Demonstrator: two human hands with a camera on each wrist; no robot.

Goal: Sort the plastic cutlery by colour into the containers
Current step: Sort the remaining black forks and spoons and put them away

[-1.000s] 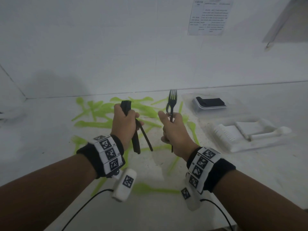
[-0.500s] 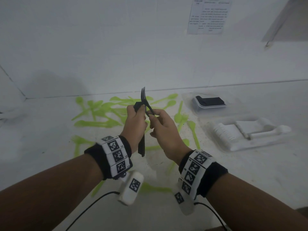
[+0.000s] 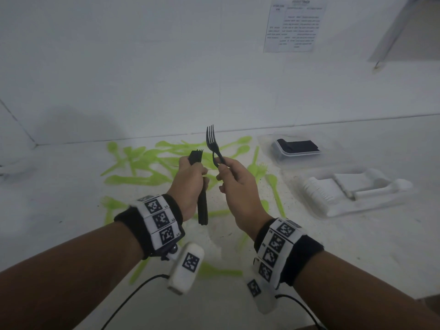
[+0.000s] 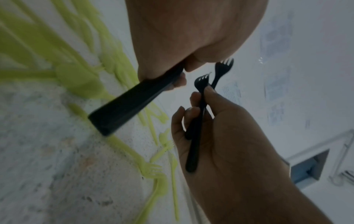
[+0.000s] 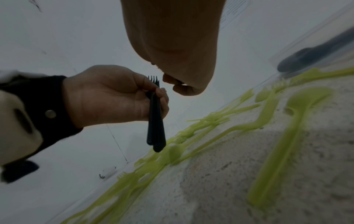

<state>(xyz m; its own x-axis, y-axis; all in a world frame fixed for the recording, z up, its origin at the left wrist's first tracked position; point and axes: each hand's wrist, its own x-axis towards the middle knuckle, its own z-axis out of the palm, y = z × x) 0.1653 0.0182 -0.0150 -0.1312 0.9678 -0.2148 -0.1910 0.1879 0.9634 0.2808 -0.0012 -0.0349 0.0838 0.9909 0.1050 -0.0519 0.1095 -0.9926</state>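
1. Above the white table (image 3: 71, 210), both hands are raised: the left hand (image 3: 188, 186) has its fingers curled round a stack of black forks (image 3: 202, 206), too tightly packed to count.
2. Right of that stack, just apart from it, the right hand (image 3: 240, 189) pinches two black forks (image 4: 199, 109) between thumb and fingertips, tines up.
3. Beyond and below the stack, many green utensils (image 3: 142, 163) lie scattered on the table, uncounted.
4. Far right of the stack sit two containers: a clear container (image 3: 281, 158) holding black cutlery and a white tray (image 3: 333, 210) holding white cutlery.
5. Half a second ago the right hand was touching the stack; the hands have now parted.
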